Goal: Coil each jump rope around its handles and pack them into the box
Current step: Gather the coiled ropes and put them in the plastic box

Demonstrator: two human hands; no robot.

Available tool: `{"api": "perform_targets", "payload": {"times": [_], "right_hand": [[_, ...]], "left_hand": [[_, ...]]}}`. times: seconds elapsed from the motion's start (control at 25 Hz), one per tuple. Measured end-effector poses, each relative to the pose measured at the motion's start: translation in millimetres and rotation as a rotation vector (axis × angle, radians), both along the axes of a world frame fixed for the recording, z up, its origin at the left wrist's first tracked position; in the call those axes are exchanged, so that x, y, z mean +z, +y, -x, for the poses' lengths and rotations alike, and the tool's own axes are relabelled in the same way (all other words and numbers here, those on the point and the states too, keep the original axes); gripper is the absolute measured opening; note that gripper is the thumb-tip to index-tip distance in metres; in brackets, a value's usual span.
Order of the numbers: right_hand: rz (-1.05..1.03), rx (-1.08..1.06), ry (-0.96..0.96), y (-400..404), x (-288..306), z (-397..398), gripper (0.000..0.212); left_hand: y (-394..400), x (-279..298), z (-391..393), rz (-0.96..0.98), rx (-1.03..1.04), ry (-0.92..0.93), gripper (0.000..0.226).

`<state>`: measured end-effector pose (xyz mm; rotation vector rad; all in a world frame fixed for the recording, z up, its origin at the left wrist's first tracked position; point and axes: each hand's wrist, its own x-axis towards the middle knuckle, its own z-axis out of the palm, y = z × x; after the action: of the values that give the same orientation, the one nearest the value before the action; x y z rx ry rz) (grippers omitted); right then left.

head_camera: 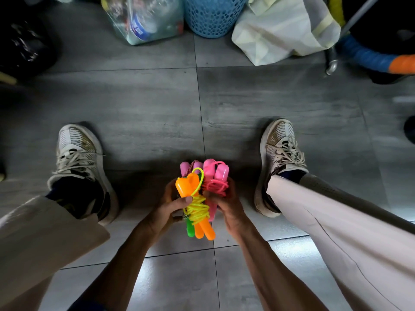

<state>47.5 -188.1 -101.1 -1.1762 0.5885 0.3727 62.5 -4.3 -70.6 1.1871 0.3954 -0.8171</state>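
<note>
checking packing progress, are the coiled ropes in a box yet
No, both hands, left hand and right hand, hold the coiled ropes above the floor; no box shows.

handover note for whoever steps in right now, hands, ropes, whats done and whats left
Left hand: grips the orange-handled rope, its yellow cord coiled round the handles.
Right hand: grips the pink-handled rope, pink cord coiled too.
More handles show in the same bundle, green below and pale pink behind.
Done: the visible ropes are coiled, held together above the floor tiles.
Left: pack them; no box is in view.
</note>
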Motion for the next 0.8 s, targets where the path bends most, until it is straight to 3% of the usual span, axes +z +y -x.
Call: {"api": "perform_targets", "payload": {"times": [0.08, 0.16, 0.28, 0.36, 0.48, 0.68, 0.8], "right_hand": [[0.01, 0.015, -0.011, 5, 0, -5, 0.08], [0.037, -0.004, -0.08, 7, 0, -8, 0.063], [0.004, 0.002, -0.15, 7, 3, -11, 0.04], [-0.044, 0.021, -0.139, 7, 6, -14, 0.04], [-0.053, 0.051, -0.058, 9, 6, -19, 0.065], [-0.102, 0.075, -0.148, 12, 26, -24, 0.044], [-0.094, 0.068, -0.265, 15, 45, -31, 0.037]], "left_hand": [[-4, 0, 2, 0.007, 0.051, 0.011, 0.083], [-10, -1, 5, -0.014, 0.086, 0.042, 0.104], [-14, -5, 6, -0.048, 0.112, 0.068, 0.113], [-15, -6, 4, -0.025, 0.134, 0.037, 0.113], [-14, -2, -7, -0.009, 0.117, 0.02, 0.111], [-6, 6, -11, 0.082, 0.122, 0.021, 0.089], [-4, 22, -11, 0.116, 0.183, -0.047, 0.091]]}}
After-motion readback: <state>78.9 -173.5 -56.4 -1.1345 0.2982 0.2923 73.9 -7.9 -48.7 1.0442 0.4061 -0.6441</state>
